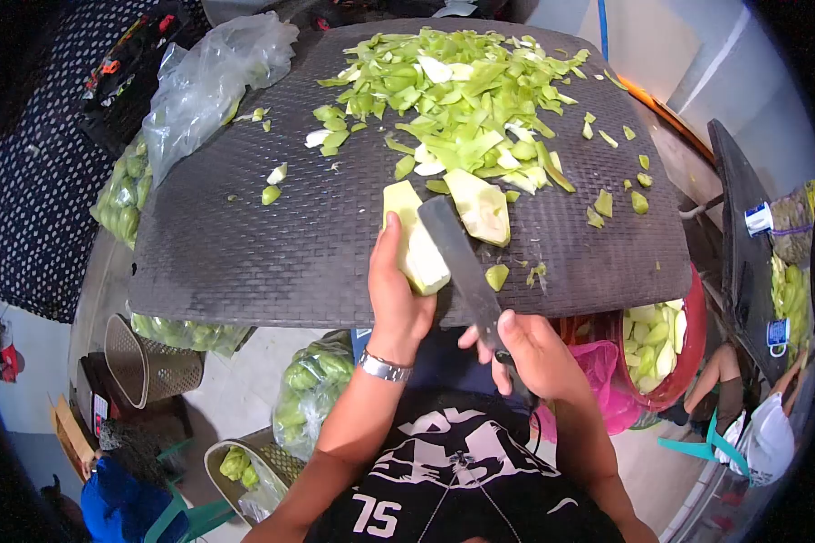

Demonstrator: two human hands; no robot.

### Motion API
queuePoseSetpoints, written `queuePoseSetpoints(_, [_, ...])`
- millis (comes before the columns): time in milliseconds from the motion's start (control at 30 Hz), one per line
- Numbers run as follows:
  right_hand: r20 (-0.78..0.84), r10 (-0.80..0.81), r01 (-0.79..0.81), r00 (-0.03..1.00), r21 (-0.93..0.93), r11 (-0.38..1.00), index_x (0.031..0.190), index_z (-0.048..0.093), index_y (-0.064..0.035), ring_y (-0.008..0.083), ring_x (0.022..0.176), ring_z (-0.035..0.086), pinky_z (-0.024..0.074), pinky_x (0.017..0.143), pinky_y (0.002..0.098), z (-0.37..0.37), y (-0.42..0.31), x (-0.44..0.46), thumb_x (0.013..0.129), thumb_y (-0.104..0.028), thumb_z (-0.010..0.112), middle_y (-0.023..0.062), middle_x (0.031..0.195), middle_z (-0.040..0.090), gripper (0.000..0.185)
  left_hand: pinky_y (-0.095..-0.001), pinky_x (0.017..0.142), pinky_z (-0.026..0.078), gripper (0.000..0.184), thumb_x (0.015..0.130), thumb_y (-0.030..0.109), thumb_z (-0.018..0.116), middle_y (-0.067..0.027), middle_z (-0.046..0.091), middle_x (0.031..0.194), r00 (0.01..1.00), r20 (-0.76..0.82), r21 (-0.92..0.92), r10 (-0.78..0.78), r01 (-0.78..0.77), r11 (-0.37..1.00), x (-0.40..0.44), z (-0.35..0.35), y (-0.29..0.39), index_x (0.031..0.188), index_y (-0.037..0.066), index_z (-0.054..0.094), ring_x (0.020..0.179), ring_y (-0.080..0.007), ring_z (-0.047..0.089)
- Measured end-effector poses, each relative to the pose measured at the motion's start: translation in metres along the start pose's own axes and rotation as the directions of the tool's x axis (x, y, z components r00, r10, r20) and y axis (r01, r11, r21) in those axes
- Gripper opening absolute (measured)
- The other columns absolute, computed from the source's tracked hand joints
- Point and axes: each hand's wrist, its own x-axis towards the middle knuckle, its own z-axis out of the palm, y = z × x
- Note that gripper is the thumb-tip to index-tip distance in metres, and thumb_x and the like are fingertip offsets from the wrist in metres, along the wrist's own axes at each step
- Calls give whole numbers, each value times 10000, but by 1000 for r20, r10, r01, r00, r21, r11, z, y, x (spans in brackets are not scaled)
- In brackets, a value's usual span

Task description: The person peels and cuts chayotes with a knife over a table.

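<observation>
My left hand (397, 288) is closed around a peeled, pale green chayote piece (405, 220), its cut face turned toward the knife. In my right hand (525, 348) is the black handle of a knife; its broad dark blade (465, 264) points up and left, with the tip close beside the held piece. Whether the tip touches it I cannot tell. Just right of the blade tip, another peeled chayote half (482, 208) lies on the dark woven-pattern table (244, 244). Beyond it spreads a heap of green peelings (480, 90).
A clear plastic bag (213, 90) lies at the table's far left. Below the right edge stands a red basin (693, 348) of cut pieces. Bags of chayotes (312, 389) and a woven basket (149, 362) are on the floor. People sit at the lower left and right.
</observation>
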Motion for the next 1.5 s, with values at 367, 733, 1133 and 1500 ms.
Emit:
queuePoseSetpoints(367, [-179, -59, -7, 982, -345, 939, 1137, 540, -28, 177, 475, 630, 505, 470, 339, 14, 1, -4, 1101, -250, 525, 87, 656, 644, 226, -351, 906, 572, 428, 1084, 391, 541, -79, 717, 1169, 996, -8, 39, 86, -86, 996, -6, 6, 4, 1325, 45, 618, 1038, -192, 712])
queuePoseSetpoints(733, [-106, -81, 41, 991, -331, 943, 1136, 549, -19, 172, 466, 611, 496, 467, 339, 16, 10, -2, 1103, -253, 514, 87, 656, 641, 239, -436, 889, 606, 583, 1099, 535, 410, -167, 693, 1165, 994, 106, 86, 22, -31, 996, -5, 1, 0, 1305, 14, 568, 959, -297, 733])
queuePoseSetpoints(1133, [160, 67, -87, 985, 126, 988, 1152, 506, -53, 116, 418, 508, 427, 406, 267, 12, 26, 6, 1139, -370, 411, 53, 637, 571, 331, -449, 800, 620, 739, 1099, 619, 275, -184, 681, 1042, 996, 67, 164, 55, -65, 984, -6, 4, -7, 1235, -46, 567, 839, -288, 720])
queuePoseSetpoints(1500, [74, -4, -6, 997, 134, 991, 1138, 505, -58, 128, 393, 500, 431, 378, 263, 22, 27, 24, 1129, -406, 432, 66, 653, 573, 356, -409, 687, 628, 678, 1105, 591, 319, -162, 713, 1011, 998, -49, 327, 29, -11, 945, -12, 11, -14, 1229, -24, 575, 753, -257, 725])
